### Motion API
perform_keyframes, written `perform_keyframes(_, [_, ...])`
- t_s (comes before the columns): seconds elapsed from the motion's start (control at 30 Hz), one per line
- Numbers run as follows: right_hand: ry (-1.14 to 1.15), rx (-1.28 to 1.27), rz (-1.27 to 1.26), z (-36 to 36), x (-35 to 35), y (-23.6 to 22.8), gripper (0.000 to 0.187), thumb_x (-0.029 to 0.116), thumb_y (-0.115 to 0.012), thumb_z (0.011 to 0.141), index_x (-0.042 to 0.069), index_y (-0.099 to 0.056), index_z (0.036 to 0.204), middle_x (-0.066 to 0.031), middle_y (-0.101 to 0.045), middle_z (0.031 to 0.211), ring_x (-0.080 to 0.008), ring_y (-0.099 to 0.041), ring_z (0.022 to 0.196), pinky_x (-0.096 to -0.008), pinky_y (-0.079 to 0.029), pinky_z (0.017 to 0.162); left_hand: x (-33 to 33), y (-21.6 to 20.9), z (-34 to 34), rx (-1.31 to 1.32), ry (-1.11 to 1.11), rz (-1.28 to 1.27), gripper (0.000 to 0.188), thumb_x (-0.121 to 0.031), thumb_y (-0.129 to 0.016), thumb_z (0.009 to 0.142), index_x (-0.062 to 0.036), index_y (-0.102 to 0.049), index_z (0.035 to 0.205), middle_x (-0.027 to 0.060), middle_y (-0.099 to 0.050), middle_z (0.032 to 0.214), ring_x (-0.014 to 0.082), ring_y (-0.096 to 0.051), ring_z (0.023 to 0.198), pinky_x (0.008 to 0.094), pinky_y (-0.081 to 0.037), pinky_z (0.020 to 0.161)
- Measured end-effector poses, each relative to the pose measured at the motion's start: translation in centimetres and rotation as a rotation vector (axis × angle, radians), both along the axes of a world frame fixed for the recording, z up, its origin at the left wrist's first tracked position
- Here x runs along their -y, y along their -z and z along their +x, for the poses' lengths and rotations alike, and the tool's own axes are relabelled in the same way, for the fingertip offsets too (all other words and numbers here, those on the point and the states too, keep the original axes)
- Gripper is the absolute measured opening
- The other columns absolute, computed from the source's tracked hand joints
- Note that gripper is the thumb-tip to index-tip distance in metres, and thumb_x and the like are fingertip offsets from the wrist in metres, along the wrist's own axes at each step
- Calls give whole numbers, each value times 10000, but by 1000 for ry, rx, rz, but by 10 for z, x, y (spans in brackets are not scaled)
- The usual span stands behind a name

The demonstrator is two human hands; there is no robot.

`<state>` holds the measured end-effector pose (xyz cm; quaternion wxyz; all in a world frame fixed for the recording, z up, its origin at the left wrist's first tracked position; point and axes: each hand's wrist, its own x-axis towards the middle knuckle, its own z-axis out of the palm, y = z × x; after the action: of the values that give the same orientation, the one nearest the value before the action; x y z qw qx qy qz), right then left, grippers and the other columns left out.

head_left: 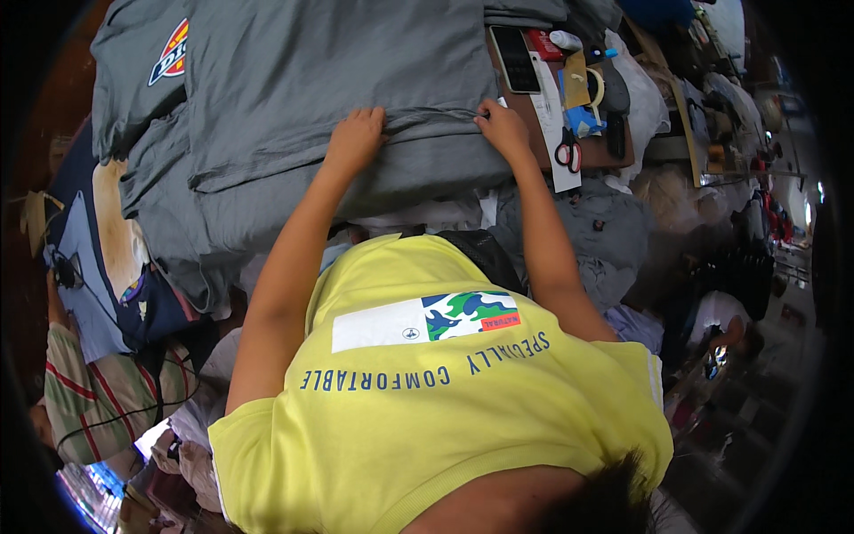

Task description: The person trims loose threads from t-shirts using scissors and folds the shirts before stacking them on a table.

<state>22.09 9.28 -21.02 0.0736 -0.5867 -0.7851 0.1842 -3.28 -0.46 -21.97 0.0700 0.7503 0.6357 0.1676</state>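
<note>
A dark grey T-shirt (338, 62) lies spread over the work table, with its front edge rolled into a narrow fold. My left hand (358, 138) has its fingers curled on this fold near the middle, closed on the fabric. At the right end of the same fold, my right hand (504, 131) pinches the cloth between thumb and fingers. Between the two hands the edge runs fairly straight, with small creases. Beneath it, more grey cloth (427, 169) hangs toward me. A coloured badge print (171, 53) shows on a grey garment at the far left.
A brown board (609, 156) on the right carries a phone (514, 58), red-handled scissors (567, 153), a tape roll (595, 87) and a white bottle (565, 40). Grey cloth (578, 222) is heaped below it. Other people (721, 325) are at right and lower left (116, 383).
</note>
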Motion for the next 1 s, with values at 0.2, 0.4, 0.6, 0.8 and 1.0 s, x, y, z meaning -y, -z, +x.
perform_keyframes(0.2, [-22, -174, 368, -62, -29, -30, 196, 200, -569, 755, 88, -537, 913, -144, -610, 791, -343, -583, 756, -428, -455, 632, 22, -24, 27, 256, -48, -325, 261, -181, -667, 711, -6, -529, 847, 143, -594, 679, 285, -596, 652, 359, -462, 579])
perform_keyframes(0.4, [-650, -845, 411, -147, 39, -89, 254, 188, -547, 802, 100, -535, 1040, -102, -552, 1079, -281, -544, 954, -349, -430, 838, 35, -26, 63, 1563, -361, -714, 329, -239, -641, 772, 49, -500, 843, 97, -539, 778, 156, -561, 722, 257, -490, 669])
perform_keyframes(0.6, [-123, -395, 285, -10, 10, -21, 210, 89, -511, 786, 51, -560, 987, -151, -566, 977, -313, -550, 885, -383, -438, 787, 48, 6, 28, 1884, -587, -594, 161, -165, -585, 815, -45, -512, 892, 55, -539, 862, 173, -555, 818, 302, -482, 782])
perform_keyframes(0.8, [423, 246, 320, 140, 20, 19, 345, 212, -617, 744, 69, -512, 1040, -165, -525, 985, -363, -523, 891, -429, -428, 755, 47, 7, 29, 2011, -607, -461, 194, -165, -582, 819, -39, -499, 941, 44, -546, 882, 154, -536, 873, 313, -447, 844])
perform_keyframes(1.0, [441, 82, 247, 175, 15, 32, 381, 224, -638, 733, 70, -506, 1056, -163, -588, 932, -338, -560, 879, -416, -443, 732, 33, 0, 31, 2039, -604, -325, 216, -130, -585, 812, -42, -481, 980, 37, -543, 918, 143, -518, 862, 294, -423, 820])
